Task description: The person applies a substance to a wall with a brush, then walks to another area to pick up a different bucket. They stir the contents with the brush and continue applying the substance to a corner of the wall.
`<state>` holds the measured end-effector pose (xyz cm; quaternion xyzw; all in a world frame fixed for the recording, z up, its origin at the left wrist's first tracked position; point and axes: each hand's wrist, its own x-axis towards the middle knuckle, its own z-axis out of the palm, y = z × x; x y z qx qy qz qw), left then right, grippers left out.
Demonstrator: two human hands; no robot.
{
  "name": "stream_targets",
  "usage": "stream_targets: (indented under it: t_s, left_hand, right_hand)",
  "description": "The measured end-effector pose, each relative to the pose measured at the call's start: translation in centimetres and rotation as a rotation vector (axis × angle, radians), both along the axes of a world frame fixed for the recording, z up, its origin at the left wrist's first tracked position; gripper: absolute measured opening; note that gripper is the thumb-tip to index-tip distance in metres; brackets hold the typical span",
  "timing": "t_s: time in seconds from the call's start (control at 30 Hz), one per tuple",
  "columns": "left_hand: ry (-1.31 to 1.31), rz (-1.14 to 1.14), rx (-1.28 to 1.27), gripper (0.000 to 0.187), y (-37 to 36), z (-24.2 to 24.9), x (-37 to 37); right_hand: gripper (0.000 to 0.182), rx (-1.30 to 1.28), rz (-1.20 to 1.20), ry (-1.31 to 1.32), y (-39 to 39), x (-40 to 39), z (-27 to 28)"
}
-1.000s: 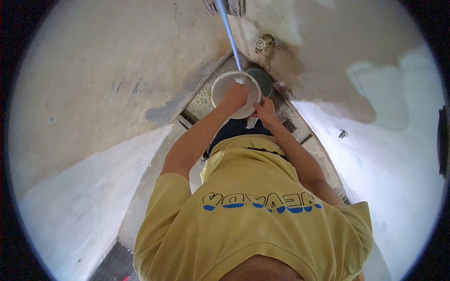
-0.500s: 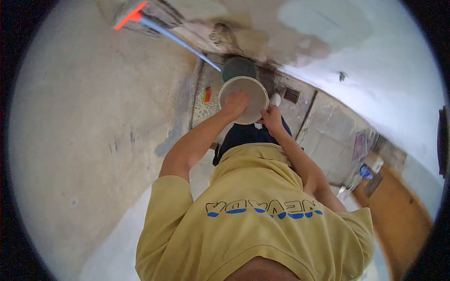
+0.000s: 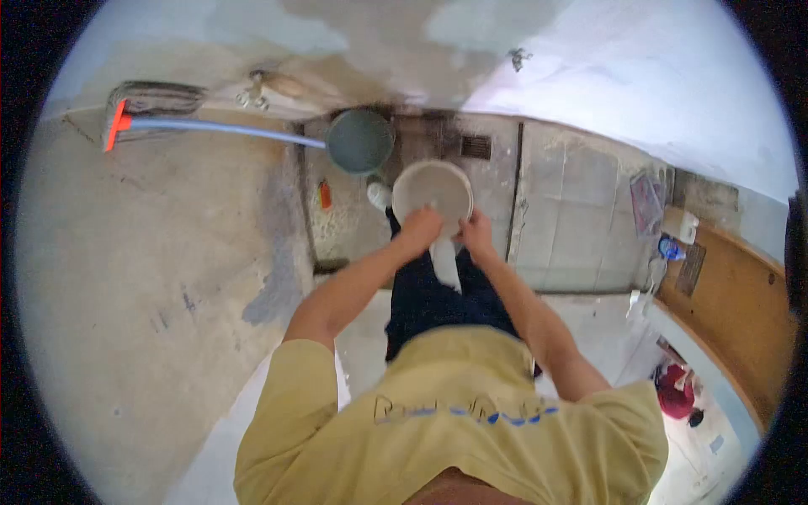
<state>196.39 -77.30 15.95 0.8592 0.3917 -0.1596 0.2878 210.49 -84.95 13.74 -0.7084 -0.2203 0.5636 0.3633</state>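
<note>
A pale round bucket [image 3: 433,187] is held in front of my legs, with its opening and greyish inside facing up toward me. My left hand [image 3: 421,229] is closed at the near rim, its fingertips partly hidden over the edge. On the right side of the rim, my right hand [image 3: 476,236] grips the same bucket. Just beyond stands a dark green bucket [image 3: 360,141] on the floor, apart from both hands. A blue-handled floor brush or squeegee with an orange head [image 3: 122,124] reaches from the left to that green bucket.
A small orange-red packet [image 3: 325,194] lies on the floor. A drain grate [image 3: 475,146] is set near the stained wall, where taps [image 3: 254,94] stick out. Bottles and a blue pack [image 3: 671,247] stand by a brown wooden board [image 3: 724,303]. A person in red [image 3: 676,394] is at lower right.
My left hand has come out of the pale bucket's inside to its near rim. The view has turned, so the green bucket and the long-handled tool appear farther left.
</note>
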Motion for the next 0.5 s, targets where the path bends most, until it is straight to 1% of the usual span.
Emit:
stream_targets:
  t_s: [0.03,0.07,0.1,0.13,0.17,0.2,0.27,0.3,0.37,0.4,0.43,0.47,0.5]
  left_hand:
    - [0.036,0.09,0.021,0.019,-1.5,-2.7,1.4]
    - [-0.035,-0.099,-0.003,0.019,-1.5,-4.2,2.3]
    - [-0.032,-0.1,0.002,0.019,-2.1,-7.3,3.3]
    - [0.003,-0.062,0.047,0.019,-2.8,-10.6,4.4]
    - [0.042,-0.021,0.085,0.018,-3.5,-13.6,5.4]
    - [0.052,-0.023,0.077,0.018,-3.8,-15.7,6.5]
    - [0.062,0.036,-0.028,0.021,-4.1,-20.2,8.0]
    - [0.067,0.018,-0.034,0.021,-3.9,-22.1,8.7]
    - [0.163,-0.076,-0.067,0.02,-3.8,-26.4,10.4]
    - [0.164,-0.092,-0.082,0.02,-4.1,-29.1,10.8]
    - [0.147,-0.167,-0.098,0.021,-3.6,-31.9,11.1]
    - [0.133,-0.24,-0.119,0.023,-3.5,-34.5,11.2]
    - [0.135,-0.256,-0.131,0.023,-3.8,-36.6,11.5]
  right_hand:
    - [0.045,0.025,0.0,-0.007,-0.2,0.9,-0.9]
    - [0.041,0.003,-0.112,0.138,-0.8,1.6,-1.7]
    - [0.038,-0.021,-0.226,0.286,-1.4,2.4,-3.4]
    - [0.038,-0.018,-0.229,0.289,-1.7,3.1,-5.5]
    - [0.039,-0.052,-0.258,0.295,-2.6,3.7,-8.9]
    - [0.04,-0.09,-0.289,0.305,-3.4,4.2,-11.8]
    - [0.043,-0.16,-0.279,0.282,-4.7,5.2,-17.8]
    - [0.045,-0.211,-0.264,0.245,-5.0,5.6,-21.1]
    - [0.048,-0.19,-0.316,0.238,-5.8,6.1,-28.8]
    - [0.051,-0.172,-0.347,0.229,-6.6,6.3,-32.1]
    - [0.051,-0.181,-0.368,0.226,-7.0,6.9,-35.6]
    - [0.051,-0.196,-0.307,0.181,-7.4,7.3,-38.7]
    - [0.052,-0.209,-0.242,0.138,-7.5,7.7,-40.7]
